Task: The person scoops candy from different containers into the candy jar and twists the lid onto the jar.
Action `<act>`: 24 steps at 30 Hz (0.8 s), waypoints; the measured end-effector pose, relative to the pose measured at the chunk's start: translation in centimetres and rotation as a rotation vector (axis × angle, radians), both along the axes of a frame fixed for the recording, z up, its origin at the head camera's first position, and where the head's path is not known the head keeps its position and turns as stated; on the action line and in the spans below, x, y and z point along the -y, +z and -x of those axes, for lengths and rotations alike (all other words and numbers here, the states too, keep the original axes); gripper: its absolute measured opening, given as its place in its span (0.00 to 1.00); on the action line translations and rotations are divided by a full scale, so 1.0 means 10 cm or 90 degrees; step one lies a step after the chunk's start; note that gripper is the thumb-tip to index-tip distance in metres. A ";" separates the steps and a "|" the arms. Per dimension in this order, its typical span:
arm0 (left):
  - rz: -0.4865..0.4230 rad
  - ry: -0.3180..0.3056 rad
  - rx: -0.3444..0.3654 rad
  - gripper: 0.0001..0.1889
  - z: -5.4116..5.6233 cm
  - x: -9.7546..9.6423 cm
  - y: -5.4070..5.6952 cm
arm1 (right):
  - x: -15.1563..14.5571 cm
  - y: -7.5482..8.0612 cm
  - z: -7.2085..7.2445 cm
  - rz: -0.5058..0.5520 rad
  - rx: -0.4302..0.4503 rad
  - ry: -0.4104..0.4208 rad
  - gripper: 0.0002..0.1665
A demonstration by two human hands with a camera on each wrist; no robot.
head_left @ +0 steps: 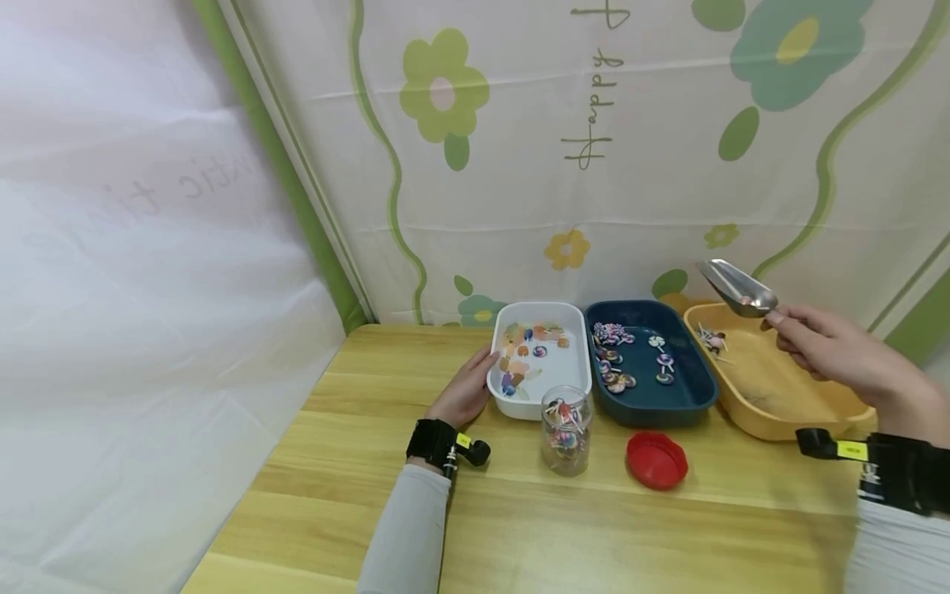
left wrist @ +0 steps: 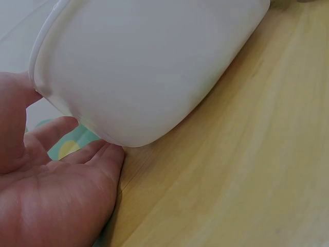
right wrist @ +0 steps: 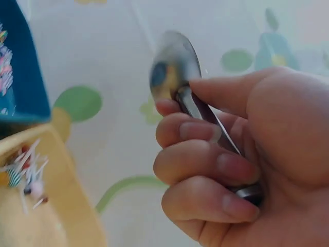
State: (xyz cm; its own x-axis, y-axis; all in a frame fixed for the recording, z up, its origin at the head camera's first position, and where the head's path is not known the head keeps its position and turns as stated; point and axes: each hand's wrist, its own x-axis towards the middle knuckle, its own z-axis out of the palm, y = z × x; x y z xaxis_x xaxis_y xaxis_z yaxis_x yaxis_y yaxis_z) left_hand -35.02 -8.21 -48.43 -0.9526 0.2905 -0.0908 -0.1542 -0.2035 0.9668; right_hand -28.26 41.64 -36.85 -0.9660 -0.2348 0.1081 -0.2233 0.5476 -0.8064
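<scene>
My right hand (head_left: 827, 342) grips the handle of a metal scoop (head_left: 731, 283), raised over the yellow tray (head_left: 787, 384). Something small and pinkish lies in the scoop's bowl near the handle. In the right wrist view, fingers wrap the handle and the thumb presses along its top. At the white tray (head_left: 542, 407), my left hand (head_left: 466, 389) holds the left side, thumb at the rim and fingertips against the outer wall. Small coloured lollipop-like pieces (head_left: 539, 351) lie in that tray. In front stands a clear jar (head_left: 566, 437), uncapped and partly filled with similar pieces.
A dark blue tray (head_left: 683, 404) with several swirl lollipops (head_left: 612, 379) sits between the white and yellow trays. More stick pieces (head_left: 715, 341) lie in the yellow one's far left corner. A red lid (head_left: 656, 460) rests right of the jar. Behind hangs a flowered curtain (head_left: 505, 190).
</scene>
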 end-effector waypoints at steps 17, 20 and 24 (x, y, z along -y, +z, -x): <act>-0.004 -0.006 0.002 0.28 0.00 0.01 0.01 | 0.49 0.46 -0.46 -0.121 -0.143 0.115 0.13; -0.006 -0.013 -0.002 0.29 0.01 0.01 0.01 | 0.55 0.50 -0.53 -0.140 -0.157 0.142 0.12; -0.009 -0.016 -0.010 0.29 0.02 0.01 -0.01 | 0.64 0.55 -0.62 -0.174 -0.175 0.169 0.12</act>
